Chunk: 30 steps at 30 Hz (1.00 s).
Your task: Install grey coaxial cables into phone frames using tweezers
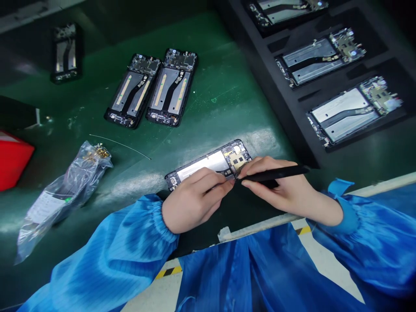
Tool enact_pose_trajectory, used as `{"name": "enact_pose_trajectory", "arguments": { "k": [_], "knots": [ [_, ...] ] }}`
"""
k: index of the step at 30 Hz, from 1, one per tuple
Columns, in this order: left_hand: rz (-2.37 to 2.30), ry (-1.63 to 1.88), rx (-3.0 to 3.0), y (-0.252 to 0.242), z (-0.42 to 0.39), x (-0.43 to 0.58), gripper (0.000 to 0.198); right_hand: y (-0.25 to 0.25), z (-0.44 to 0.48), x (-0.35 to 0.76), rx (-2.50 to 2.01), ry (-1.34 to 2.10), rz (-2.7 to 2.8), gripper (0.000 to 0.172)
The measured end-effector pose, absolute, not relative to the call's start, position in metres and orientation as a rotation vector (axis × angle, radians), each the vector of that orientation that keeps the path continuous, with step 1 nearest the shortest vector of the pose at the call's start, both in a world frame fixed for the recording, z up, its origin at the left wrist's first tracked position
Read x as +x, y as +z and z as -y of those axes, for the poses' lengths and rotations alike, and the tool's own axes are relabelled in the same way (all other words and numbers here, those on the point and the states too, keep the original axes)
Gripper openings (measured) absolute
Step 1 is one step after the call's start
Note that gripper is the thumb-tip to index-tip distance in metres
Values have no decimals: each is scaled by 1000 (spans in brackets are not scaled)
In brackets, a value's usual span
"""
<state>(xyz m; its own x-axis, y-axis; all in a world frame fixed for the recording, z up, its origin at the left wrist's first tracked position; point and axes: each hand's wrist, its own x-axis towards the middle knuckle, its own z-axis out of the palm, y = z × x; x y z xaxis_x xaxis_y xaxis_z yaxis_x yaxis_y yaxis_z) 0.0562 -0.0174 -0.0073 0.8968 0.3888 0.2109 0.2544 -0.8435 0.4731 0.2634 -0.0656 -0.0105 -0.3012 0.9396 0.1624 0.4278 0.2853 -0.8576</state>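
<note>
An opened phone frame (208, 164) with a silver plate and a gold circuit board lies on the green mat in front of me. My left hand (195, 199) rests on its near edge, fingers curled and pinched against the frame. My right hand (286, 190) grips black tweezers (276, 173), held level with the tip at the board's near corner, where both hands' fingertips meet. Both arms wear blue sleeves.
Two opened phone frames (152, 89) lie side by side at the back of the mat, another (66, 53) at far left. A black foam tray (338, 78) on the right holds several frames. A plastic bag of parts (65, 190) and a red bin (13, 158) lie left.
</note>
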Motion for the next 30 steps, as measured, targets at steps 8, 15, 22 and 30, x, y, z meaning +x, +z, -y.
{"name": "enact_pose_trajectory", "arguments": {
  "k": [8,15,22,30],
  "knots": [
    [-499,399,2617,5,3,6,28,-10,65,265,-1185,955,1877,11],
    [-501,366,2612,-3,14,-46,39,-10,65,266,-1181,940,1895,14],
    [-397,274,2724,-6,30,-42,41,-8,73,270,-1207,792,1958,18],
    [-426,305,2756,-8,37,-35,40,-6,85,273,-1305,723,1937,22]
  ]
}}
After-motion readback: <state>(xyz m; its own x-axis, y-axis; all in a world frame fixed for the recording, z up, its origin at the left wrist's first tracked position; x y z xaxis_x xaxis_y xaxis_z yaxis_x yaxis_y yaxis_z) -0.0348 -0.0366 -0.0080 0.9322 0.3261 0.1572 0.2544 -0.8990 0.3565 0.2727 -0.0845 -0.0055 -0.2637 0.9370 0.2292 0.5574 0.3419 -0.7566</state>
